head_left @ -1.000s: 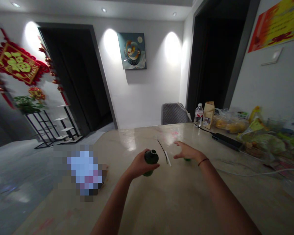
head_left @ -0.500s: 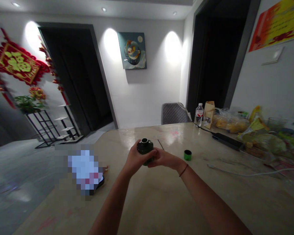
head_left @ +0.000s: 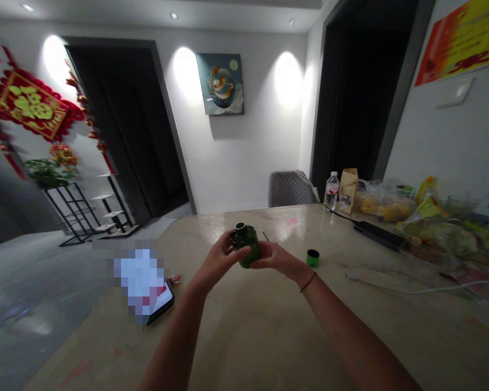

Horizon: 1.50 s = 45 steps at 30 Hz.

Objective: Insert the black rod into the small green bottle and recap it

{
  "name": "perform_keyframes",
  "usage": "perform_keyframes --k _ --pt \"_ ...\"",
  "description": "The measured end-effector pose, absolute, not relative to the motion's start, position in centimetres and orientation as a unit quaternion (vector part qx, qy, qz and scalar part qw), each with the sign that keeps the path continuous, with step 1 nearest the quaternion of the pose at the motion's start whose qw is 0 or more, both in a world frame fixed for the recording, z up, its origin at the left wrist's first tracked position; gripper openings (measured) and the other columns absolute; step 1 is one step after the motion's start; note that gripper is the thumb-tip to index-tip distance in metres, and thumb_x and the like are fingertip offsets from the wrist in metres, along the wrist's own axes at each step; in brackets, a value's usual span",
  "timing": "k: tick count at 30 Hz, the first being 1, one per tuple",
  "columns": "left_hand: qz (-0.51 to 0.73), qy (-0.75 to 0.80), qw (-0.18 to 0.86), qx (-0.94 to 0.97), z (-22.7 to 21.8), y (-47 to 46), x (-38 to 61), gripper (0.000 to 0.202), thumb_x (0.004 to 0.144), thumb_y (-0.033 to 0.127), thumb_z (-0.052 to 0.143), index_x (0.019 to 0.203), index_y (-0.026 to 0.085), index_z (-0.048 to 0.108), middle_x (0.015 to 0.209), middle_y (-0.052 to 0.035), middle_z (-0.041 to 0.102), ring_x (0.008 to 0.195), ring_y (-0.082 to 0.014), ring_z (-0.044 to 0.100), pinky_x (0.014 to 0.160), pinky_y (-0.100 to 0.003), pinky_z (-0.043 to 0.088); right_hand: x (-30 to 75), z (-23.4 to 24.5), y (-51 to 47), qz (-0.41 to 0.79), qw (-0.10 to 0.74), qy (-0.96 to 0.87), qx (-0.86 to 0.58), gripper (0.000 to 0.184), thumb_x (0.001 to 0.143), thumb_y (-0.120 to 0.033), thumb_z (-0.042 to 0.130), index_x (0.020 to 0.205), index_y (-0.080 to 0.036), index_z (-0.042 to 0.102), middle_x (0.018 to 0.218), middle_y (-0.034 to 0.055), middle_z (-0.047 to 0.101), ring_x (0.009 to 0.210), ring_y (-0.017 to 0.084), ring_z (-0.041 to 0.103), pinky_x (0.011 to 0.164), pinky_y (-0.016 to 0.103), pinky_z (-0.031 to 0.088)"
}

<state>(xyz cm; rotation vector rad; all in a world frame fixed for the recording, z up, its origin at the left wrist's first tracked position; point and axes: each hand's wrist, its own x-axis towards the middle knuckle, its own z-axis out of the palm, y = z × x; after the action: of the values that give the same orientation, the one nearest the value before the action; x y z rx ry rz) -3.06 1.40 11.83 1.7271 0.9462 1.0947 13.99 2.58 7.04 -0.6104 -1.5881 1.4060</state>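
A dark green bottle (head_left: pixel 246 239) with a short open neck is held over the middle of the table, its mouth tilted slightly up and to the left. My left hand (head_left: pixel 224 255) wraps its left side, with the thumb across the front. Against the bottle's lower right side press the fingers of my right hand (head_left: pixel 279 260). To the right of that hand, a green cap (head_left: pixel 313 258) stands on the table with its dark hollow facing up. Behind the bottle lies a thin dark stick (head_left: pixel 265 236), partly hidden.
On the table (head_left: pixel 244 336), a phone (head_left: pixel 162 302) lies left, partly blurred out. At the right are a white cable (head_left: pixel 391 288), a black power strip (head_left: pixel 377 234), a water bottle (head_left: pixel 331 191), a paper bag (head_left: pixel 348 190) and bagged food (head_left: pixel 385 207). A grey chair (head_left: pixel 291 188) stands behind.
The bottle has risen a little and tipped, so more of its side shows. My left hand has shifted slightly left with its fingers more spread around it. The cap stays put.
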Motion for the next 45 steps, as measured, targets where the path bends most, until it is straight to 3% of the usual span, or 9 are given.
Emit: perform_keyframes --k 5,12,19,28,45 --pt "0.420 0.378 0.437 0.699 11.8 2.2 -4.3 0.058 0.065 0.037 0.065 0.117 0.018 0.047 0.117 -0.0095 0.057 0.107 -0.0227 0.054 0.090 -0.039 0.045 15.0 6.4 3.2 0.555 0.460 -0.642 -0.263 0.049 0.056 -0.026 0.075 0.101 -0.016 0.060 0.103 0.0062 0.063 0.093 0.019 0.059 0.090 0.040 0.042" --pt "0.381 0.393 0.427 0.720 9.4 3.7 -4.1 0.056 0.066 0.039 0.064 0.115 0.014 0.050 0.113 -0.0096 0.061 0.097 -0.0213 0.060 0.087 -0.039 0.047 15.2 4.7 4.1 0.532 0.431 -0.653 -0.324 0.052 0.052 -0.029 0.077 0.099 -0.015 0.061 0.098 0.0070 0.065 0.090 0.021 0.061 0.088 0.042 0.043" --pt "0.352 0.412 0.426 0.724 8.0 4.2 -4.3 0.044 0.063 0.036 0.066 0.102 0.015 0.058 0.105 -0.0069 0.064 0.090 -0.0195 0.062 0.086 -0.037 0.048 15.6 3.0 4.9 0.485 0.374 -0.700 -0.369 0.051 0.053 -0.033 0.075 0.100 -0.017 0.062 0.098 0.0057 0.066 0.086 0.020 0.061 0.081 0.036 0.046" --pt "0.323 0.411 0.455 0.721 6.8 4.2 -4.0 0.043 0.060 0.031 0.068 0.099 0.014 0.059 0.106 -0.0076 0.063 0.090 -0.0204 0.063 0.086 -0.037 0.047 15.3 2.2 4.7 0.389 0.318 -0.755 -0.422 0.047 0.053 -0.031 0.074 0.096 -0.016 0.063 0.091 0.0059 0.066 0.080 0.020 0.059 0.074 0.033 0.046" --pt "0.284 0.427 0.466 0.721 6.0 4.4 -3.8 0.045 0.059 0.029 0.069 0.100 0.015 0.057 0.111 -0.0087 0.061 0.091 -0.0210 0.062 0.084 -0.036 0.048 15.3 1.3 4.7 0.367 0.279 -0.761 -0.456 0.053 0.048 -0.032 0.076 0.097 -0.016 0.063 0.091 0.0042 0.067 0.080 0.019 0.060 0.067 0.025 0.044"
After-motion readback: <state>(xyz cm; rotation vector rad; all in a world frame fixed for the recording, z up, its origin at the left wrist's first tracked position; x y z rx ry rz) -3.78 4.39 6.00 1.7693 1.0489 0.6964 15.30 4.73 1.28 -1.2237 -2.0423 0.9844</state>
